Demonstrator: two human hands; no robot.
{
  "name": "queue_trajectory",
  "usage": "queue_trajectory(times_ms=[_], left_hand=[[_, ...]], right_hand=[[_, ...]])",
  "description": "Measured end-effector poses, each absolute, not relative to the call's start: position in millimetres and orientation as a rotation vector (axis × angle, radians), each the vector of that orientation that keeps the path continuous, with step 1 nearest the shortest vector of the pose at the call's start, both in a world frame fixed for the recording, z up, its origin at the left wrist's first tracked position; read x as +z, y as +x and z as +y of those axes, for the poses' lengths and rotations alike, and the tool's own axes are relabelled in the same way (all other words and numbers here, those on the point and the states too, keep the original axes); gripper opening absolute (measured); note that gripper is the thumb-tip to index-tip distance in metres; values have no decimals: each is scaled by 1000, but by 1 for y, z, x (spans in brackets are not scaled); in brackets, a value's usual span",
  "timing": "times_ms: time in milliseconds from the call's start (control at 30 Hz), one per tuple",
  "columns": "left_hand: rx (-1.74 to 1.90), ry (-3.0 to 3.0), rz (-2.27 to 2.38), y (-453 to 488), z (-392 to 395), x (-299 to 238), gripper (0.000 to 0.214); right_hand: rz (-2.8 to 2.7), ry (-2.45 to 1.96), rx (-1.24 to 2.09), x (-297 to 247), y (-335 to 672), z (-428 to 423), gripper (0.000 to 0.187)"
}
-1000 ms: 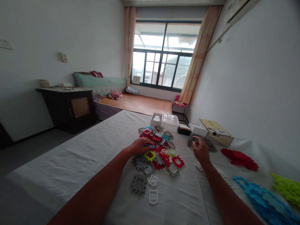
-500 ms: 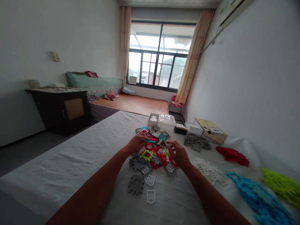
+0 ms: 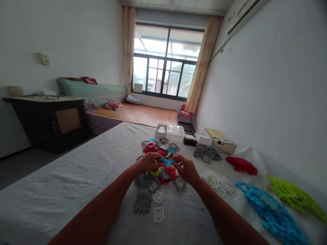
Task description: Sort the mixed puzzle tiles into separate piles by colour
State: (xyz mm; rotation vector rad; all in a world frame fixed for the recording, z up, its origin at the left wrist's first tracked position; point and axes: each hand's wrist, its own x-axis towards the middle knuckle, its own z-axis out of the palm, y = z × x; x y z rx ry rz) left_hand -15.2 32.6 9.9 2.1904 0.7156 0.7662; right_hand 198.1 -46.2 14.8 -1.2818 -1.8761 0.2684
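Between my two hands is a blue interlocking building piece [image 3: 168, 161], held above a mixed heap. My left hand [image 3: 149, 162] pinches its left end, and my right hand [image 3: 184, 167] grips the right end with the fingertips. Underneath lie red pieces [image 3: 150, 147], grey gear-edged pieces [image 3: 145, 182] and a lime-green piece [image 3: 155, 172], partly covered by the hands. White window-shaped pieces [image 3: 158, 214] lie nearer to me, beside a square grey piece [image 3: 142, 203].
Sorted piles lie to the right: grey [image 3: 207, 154], white windows [image 3: 218, 182], red [image 3: 242, 165], blue [image 3: 273, 211] and lime green [image 3: 293, 195]. Behind the heap stand a clear plastic box [image 3: 176, 133], a white box [image 3: 161, 130], a black box [image 3: 190, 137] and a yellow carton [image 3: 220, 140].
My right hand has come in to the blue piece and now holds its right end. Both hands have drawn together over the heap. The camera view has shifted slightly right.
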Motion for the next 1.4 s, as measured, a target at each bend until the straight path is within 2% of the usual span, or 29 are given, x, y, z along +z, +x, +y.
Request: queue_trajectory(times_ms=[233,400,600,767,900,1067,1200,1400], left_hand=[[805,2245,806,-19,43,4,27],[798,2279,823,-21,49,-2,29],[839,2270,830,-28,51,3,29],[758,2282,767,-32,47,8,30],[588,2351,605,-31,40,11,33],[441,2472,462,-30,37,12,43],[503,2504,484,-31,40,7,38],[581,2521,543,-28,40,4,33]], right_hand=[[-1595,-1639,52,42,307,-106,27],[-1147,-2132,-381,40,431,-190,34],[-1215,-2367,-368,4,509,-229,34],[-1431,-2173,-499,12,450,-188,29],[-1853,-1873,-120,36,338,-141,27],[-2180,-1544,30,36,226,-99,22],[-2261,-1471,27,12,195,-79,36],[-2219,-1347,-10,-9,199,-73,25]])
